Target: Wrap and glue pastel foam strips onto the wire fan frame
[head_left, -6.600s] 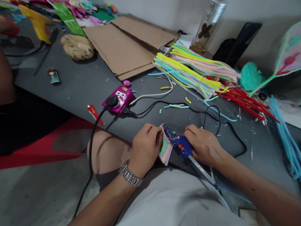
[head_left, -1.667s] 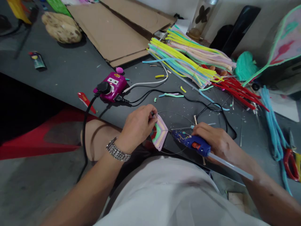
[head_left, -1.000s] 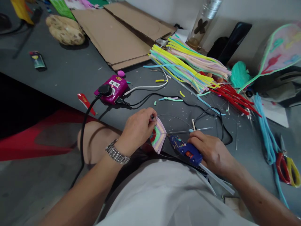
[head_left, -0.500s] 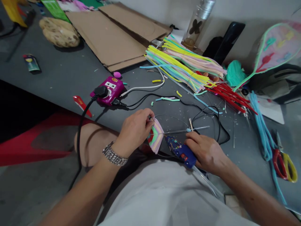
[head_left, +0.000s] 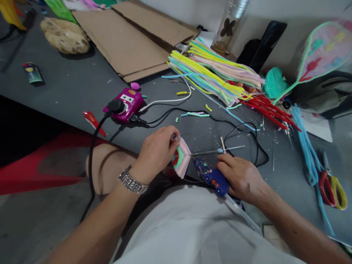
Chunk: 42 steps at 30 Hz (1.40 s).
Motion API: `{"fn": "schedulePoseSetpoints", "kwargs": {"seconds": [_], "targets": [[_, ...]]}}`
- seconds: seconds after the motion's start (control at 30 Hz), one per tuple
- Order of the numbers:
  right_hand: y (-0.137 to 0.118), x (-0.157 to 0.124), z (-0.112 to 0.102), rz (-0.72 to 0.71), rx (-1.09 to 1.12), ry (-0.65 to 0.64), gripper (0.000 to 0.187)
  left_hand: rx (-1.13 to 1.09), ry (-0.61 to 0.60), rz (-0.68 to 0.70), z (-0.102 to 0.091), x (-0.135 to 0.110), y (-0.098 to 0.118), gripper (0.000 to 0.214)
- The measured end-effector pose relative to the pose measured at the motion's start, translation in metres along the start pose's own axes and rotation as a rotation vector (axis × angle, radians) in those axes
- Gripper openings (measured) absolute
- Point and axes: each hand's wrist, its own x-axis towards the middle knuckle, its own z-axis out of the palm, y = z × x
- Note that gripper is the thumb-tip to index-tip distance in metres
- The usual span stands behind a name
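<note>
Two hands work over the dark table. My right hand clenches a blue glue gun, which has just swung round, its nozzle now close beside the point of a striped fan of coloured strips. My left hand pinches that fan by its top corner, holding it over my lap. Just past its point lies a thin metal rod carrying a small blue bead.

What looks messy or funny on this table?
Little cut pieces of coloured strip lie scattered on the grey table, away from the tied bundles. A black cord also loops loosely beside the right hand, which holds a blue glue gun.
</note>
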Motion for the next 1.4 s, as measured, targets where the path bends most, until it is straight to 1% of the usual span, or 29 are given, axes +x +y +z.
{"fn": "schedulePoseSetpoints", "kwargs": {"seconds": [0.47, 1.0, 1.4], "targets": [[-0.0018, -0.0011, 0.0023, 0.021, -0.013, 0.009, 0.013, 0.012, -0.035, -0.034, -0.0013, 0.0000, 0.0021, 0.009], [-0.0006, -0.0030, 0.0050, -0.020, -0.017, 0.076, 0.024, 0.011, -0.036, -0.039, 0.0002, 0.0012, 0.0020, 0.010], [-0.0023, -0.0018, 0.0073, 0.005, -0.025, 0.073, 0.017, 0.016, -0.016, -0.026, 0.0020, 0.0001, -0.0001, 0.009]]}}
